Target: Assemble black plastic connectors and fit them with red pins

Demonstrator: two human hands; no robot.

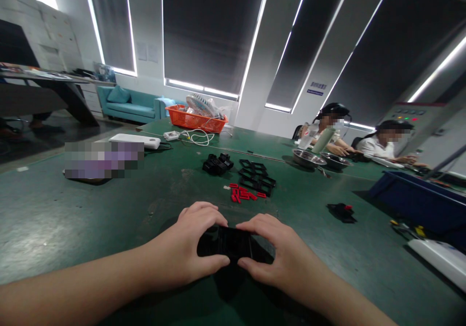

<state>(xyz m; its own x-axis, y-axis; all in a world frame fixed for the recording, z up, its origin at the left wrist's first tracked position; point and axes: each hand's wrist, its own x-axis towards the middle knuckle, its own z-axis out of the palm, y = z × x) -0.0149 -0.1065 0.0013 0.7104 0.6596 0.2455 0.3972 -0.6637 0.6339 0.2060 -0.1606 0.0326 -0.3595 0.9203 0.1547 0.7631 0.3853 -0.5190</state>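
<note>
A black plastic part is gripped from both sides near the table's front edge. My left hand pinches its left side, thumb at the front and fingers at the back. On the right side, my right hand holds it the same way. Beyond the hands lie several small red plastic pieces. Several flat black frames rest just behind them, partly overlapping. To their left sits a cluster of black blocks. The part's finer details are too dark to make out.
An orange basket with a fan stands at the back, near a white cable. Right: metal bowls, a black-and-red piece, a blue bin and a white device. Two people sit beyond. A white power bank-like box lies left.
</note>
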